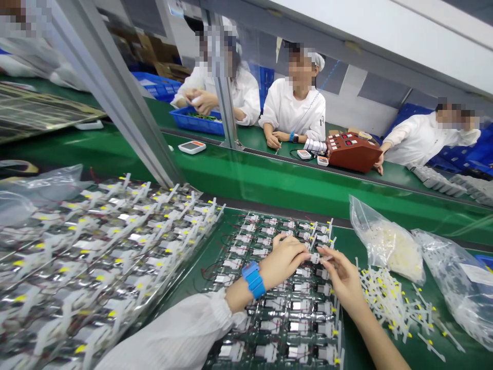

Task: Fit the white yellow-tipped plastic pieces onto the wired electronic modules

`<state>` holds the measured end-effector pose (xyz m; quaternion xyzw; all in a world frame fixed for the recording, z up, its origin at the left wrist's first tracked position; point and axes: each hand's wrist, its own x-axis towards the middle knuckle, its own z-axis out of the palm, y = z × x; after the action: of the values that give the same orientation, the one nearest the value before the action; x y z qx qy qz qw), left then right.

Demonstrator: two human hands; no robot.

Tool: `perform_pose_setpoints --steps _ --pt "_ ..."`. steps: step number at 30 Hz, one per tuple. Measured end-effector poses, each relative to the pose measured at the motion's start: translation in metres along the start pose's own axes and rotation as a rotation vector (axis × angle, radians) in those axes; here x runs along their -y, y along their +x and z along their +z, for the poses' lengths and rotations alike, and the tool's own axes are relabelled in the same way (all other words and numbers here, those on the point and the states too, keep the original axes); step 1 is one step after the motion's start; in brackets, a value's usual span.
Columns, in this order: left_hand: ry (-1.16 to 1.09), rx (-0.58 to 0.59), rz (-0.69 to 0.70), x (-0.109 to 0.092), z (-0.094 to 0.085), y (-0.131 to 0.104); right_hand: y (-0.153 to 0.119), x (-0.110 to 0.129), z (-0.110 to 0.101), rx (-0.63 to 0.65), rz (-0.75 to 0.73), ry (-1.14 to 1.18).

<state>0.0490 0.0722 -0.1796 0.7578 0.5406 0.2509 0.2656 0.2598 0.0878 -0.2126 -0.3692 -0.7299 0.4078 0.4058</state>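
A small white plastic part [315, 258] sits between my two hands, above the right side of a clear blister tray [285, 281]. My left hand [285, 255], with a blue strap on its wrist, reaches in from the left and pinches one end of it. From the right, my right hand [341, 272] has thumb and index finger closed at its other end. The tray holds rows of small white and black assemblies with thin red and black wires. White strips with yellow tips stand on some assemblies near the far right corner.
A larger tray group [96, 257] of assemblies with white strips fills the left. Loose white strips with yellow tips [393, 303] lie at right, beside plastic bags [389, 246]. A metal post [115, 92] rises before the green conveyor [239, 174]. Several co-workers sit across it.
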Motion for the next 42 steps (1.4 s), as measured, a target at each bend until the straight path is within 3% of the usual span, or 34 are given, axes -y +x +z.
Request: perform_pose_setpoints --steps 19,27,32,42 --pt "0.030 0.078 0.017 -0.001 -0.009 0.000 0.002 0.010 -0.003 0.126 0.061 0.121" --pt "0.042 0.147 0.112 0.004 -0.016 0.000 0.003 0.013 -0.004 0.183 0.102 0.197" --pt "0.040 0.154 0.174 0.008 -0.013 0.000 0.003 0.013 -0.004 0.188 0.158 0.239" --pt "0.005 0.164 0.143 0.007 -0.011 0.001 0.002 0.011 -0.003 0.177 0.172 0.227"
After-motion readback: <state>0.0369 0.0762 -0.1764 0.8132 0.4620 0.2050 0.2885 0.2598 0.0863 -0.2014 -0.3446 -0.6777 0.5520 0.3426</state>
